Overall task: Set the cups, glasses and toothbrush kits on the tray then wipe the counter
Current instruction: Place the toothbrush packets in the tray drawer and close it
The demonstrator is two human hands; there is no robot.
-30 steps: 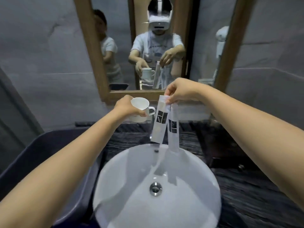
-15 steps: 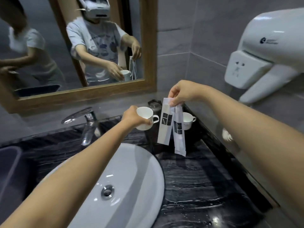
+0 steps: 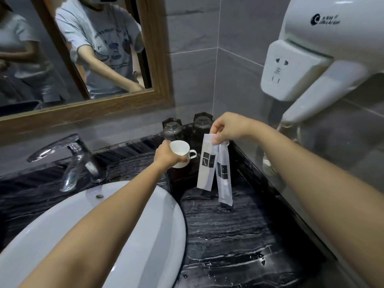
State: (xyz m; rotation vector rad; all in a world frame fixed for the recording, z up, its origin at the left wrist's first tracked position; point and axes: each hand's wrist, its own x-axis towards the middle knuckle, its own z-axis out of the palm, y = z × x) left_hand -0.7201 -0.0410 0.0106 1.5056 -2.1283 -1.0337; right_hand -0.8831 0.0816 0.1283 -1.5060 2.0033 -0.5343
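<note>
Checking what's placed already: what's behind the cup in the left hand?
Two glasses stand by the wall behind the cup. The cup and toothbrush kits cover their bases, so what they stand on is hidden.

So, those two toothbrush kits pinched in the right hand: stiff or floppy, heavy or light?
Probably light: the right hand holds both toothbrush kits by a pinch at their top ends. Fairly stiff, likely: they hang straight without folding. They splay apart, so one could slip.
</note>
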